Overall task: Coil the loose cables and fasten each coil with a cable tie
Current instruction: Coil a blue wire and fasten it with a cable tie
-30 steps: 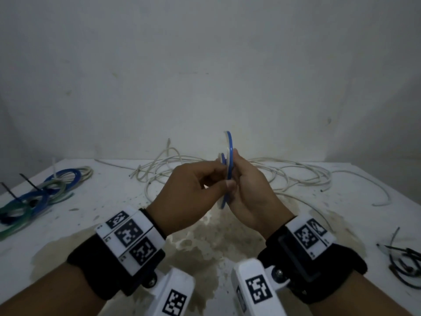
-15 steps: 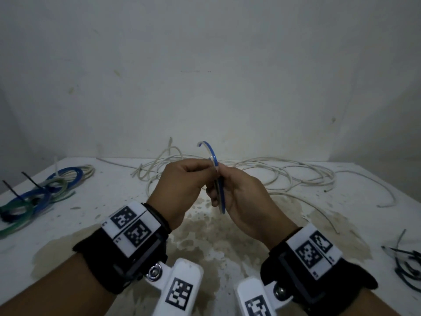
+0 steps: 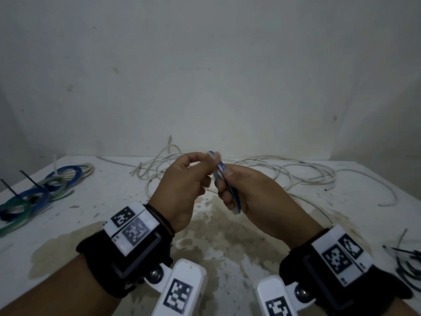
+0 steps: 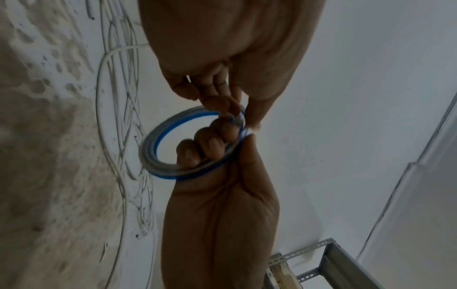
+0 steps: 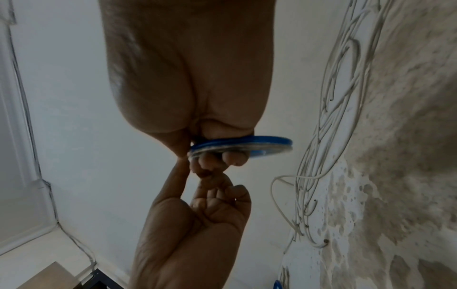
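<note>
right grip (image 3: 248, 197): fingers curled through blue coil (image 4: 158, 152) | left grip (image 3: 182, 185): pinching coil's top edge

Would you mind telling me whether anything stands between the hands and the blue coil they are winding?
Nothing visible does: the right hand already grips the blue coil, and the left hand pinches its top edge.

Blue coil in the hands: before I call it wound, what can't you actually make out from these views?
- Free end of the blue coil: left wrist view, hidden among the pinching fingers of the left hand and blurred.
- Any tie on this coil: none visible; the right hand covers part of the coil in every view.
- Dark ties at the table's right: head view, cut by the edge, too dim to count.
</note>
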Tool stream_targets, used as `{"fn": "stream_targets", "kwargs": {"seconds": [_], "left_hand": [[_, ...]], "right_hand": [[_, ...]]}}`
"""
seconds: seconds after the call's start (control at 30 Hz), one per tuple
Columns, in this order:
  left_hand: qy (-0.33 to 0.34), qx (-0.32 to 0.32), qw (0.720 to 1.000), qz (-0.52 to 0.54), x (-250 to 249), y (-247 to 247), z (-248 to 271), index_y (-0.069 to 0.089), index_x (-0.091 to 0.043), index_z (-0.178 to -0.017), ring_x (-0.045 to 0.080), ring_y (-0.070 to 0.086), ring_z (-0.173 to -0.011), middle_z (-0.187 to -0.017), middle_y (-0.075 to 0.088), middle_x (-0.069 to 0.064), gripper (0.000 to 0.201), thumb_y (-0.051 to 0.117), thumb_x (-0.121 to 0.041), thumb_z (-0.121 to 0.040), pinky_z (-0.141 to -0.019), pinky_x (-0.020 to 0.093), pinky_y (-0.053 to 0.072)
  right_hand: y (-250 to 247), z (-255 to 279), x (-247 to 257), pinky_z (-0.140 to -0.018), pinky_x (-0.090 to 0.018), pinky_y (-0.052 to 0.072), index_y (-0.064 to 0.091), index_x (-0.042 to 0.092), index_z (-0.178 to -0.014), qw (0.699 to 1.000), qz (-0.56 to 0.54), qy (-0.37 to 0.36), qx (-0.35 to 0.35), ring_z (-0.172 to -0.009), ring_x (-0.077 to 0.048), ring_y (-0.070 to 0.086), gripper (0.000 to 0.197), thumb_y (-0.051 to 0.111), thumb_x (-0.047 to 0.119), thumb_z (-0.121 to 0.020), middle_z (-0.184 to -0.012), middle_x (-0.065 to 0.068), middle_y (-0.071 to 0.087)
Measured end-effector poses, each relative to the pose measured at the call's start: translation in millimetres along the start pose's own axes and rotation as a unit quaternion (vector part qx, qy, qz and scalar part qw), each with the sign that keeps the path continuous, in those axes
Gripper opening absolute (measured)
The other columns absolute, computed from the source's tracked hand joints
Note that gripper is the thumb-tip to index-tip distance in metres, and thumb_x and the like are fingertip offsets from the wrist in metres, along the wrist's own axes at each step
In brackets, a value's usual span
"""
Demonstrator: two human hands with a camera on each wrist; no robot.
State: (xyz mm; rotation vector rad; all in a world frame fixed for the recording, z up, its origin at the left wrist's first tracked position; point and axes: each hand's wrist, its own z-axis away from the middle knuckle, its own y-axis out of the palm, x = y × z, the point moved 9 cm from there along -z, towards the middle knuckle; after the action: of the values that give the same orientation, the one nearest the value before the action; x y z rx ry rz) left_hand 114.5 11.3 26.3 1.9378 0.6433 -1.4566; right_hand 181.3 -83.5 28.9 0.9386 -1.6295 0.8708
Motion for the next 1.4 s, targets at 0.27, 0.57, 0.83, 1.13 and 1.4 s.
{"fn": "stream_targets", "kwargs": {"seconds": [0.27,0.57,0.83,1.13,1.4], "left_hand": [[0.13,0.04,0.97,-0.202,-18.9,-6.6,-13.0,0.068,-0.015,-0.089,0.01,0.06,-0.078,-0.086,0.067,0.002,0.024,0.053,-0.033,-0.094,-0.077,0.031,0.048],[0.017,0.15,0.988,0.031,10.1,45.5,2.8,0.053,-0.002,-0.089,0.011,0.036,-0.048,-0.065,0.051,0.004,0.032,0.038,-0.027,-0.101,-0.042,0.021,0.034],[0.011,0.156,0.987,-0.023,39.9,66.5,9.6,0.057,-0.006,-0.079,0.008,0.03,-0.049,-0.065,0.046,0.002,0.029,0.041,-0.015,-0.101,-0.045,0.019,0.028],[-0.117,0.208,0.97,-0.041,84.3,83.6,20.2,0.067,-0.003,-0.086,0.018,0.062,-0.07,-0.079,0.067,0.009,0.027,0.043,-0.006,-0.097,-0.066,0.03,0.053],[-0.128,0.206,0.97,0.021,99.4,112.4,39.4,0.056,0.0,-0.097,0.01,0.035,-0.046,-0.061,0.049,0.001,0.025,0.036,-0.015,-0.102,-0.044,0.022,0.035]], "right_hand": [[-9.8,5.5,-8.7,-0.047,-0.027,0.026,0.053,-0.01,-0.096,0.985,-0.169,0.025,0.014,-0.046,-0.011,0.03,0.032,0.036,0.018,-0.092,-0.06,-0.001,0.04],[-39.5,16.8,-28.0,-0.04,-0.022,0.029,0.061,-0.002,-0.091,0.927,-0.363,0.08,-0.051,-0.037,-0.009,0.027,0.035,0.04,0.022,-0.076,-0.052,0.004,0.031],[-81.5,42.4,-38.3,-0.055,-0.034,0.045,0.064,0.009,-0.103,0.981,-0.104,0.065,-0.147,-0.054,-0.019,0.053,0.023,0.045,0.021,-0.096,-0.068,-0.008,0.06],[-94.5,63.5,-43.6,-0.056,-0.034,0.034,0.073,0.025,-0.088,0.981,0.101,0.087,-0.143,-0.055,-0.015,0.038,0.033,0.045,0.011,-0.098,-0.064,-0.003,0.047],[-111.7,76.0,-53.1,-0.057,-0.035,0.034,0.07,0.012,-0.093,0.966,0.148,0.101,-0.186,-0.053,-0.014,0.04,0.026,0.045,0.016,-0.097,-0.063,0.002,0.051]]}}
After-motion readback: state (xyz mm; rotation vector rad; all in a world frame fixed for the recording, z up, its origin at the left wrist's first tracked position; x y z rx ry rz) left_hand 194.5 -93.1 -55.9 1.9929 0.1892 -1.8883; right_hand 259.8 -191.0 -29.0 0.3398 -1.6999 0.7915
